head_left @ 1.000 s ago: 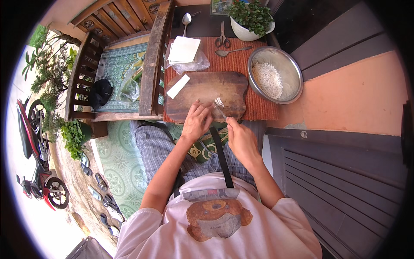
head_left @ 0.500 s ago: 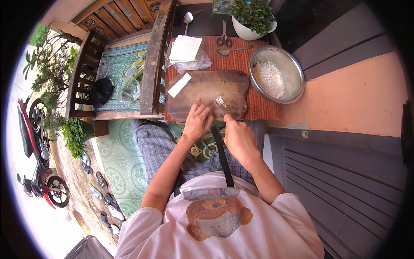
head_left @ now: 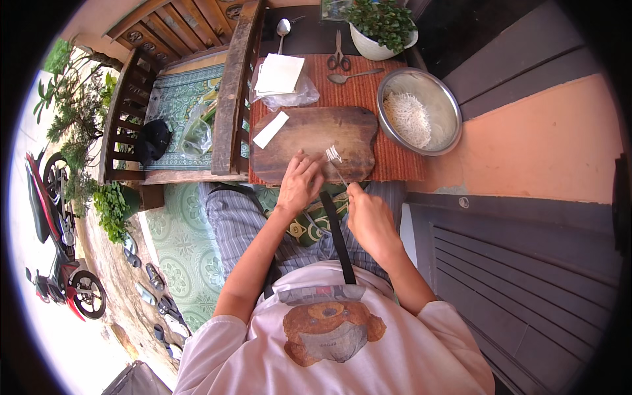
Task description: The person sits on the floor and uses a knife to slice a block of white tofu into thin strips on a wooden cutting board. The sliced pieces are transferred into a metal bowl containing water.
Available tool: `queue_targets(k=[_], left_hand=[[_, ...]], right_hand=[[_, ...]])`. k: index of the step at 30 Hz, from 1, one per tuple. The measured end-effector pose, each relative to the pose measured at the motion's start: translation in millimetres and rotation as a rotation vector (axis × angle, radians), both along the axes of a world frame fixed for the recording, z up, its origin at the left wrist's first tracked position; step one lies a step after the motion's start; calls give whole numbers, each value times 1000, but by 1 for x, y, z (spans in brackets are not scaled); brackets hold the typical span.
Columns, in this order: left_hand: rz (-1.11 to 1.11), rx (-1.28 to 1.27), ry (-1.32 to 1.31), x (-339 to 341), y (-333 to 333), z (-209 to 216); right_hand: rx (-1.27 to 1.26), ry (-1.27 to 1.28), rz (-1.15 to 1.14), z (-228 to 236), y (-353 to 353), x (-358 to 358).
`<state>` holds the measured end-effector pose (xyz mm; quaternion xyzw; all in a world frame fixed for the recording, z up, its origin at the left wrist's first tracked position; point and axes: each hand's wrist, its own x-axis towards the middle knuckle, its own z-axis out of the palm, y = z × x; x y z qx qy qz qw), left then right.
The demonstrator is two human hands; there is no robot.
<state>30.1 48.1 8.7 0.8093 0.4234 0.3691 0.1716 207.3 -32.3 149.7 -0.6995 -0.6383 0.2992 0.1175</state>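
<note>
On a wooden chopping board (head_left: 306,128), a small bunch of thin white strips (head_left: 334,155) lies just beyond a knife (head_left: 340,175). My right hand (head_left: 372,217) grips the knife's handle at the board's near edge, its thin blade pointing up and left. Close beside the blade, my left hand (head_left: 301,183) presses on the board with bent fingers held together; whatever is under them is hidden. A broad flat white strip (head_left: 270,130) rests on the board's left part. Behind it, a stack of white sheets (head_left: 280,74) sits on a clear plastic bag (head_left: 296,95).
A metal bowl (head_left: 454,99) holding white shreds (head_left: 409,118) stands right of the board on an orange-red mat (head_left: 408,166). Farther back are scissors (head_left: 339,52), two spoons (head_left: 283,27) and a potted plant (head_left: 378,29). A wooden bench (head_left: 227,99) flanks the left side.
My right hand has drawn the knife slightly toward me, and more of the blade shows. The cut strips look more spread out. My left hand stays in nearly the same place.
</note>
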Motion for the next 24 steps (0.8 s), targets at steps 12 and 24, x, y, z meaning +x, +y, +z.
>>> queue_targets(k=[12,24], left_hand=[[-3,32,-55,0,1,-3],[0,-13,-42,-2,0,-1]], right_hand=[[135,110,-59,-32,-5,11],[197,90,-31,-39,-2,4]])
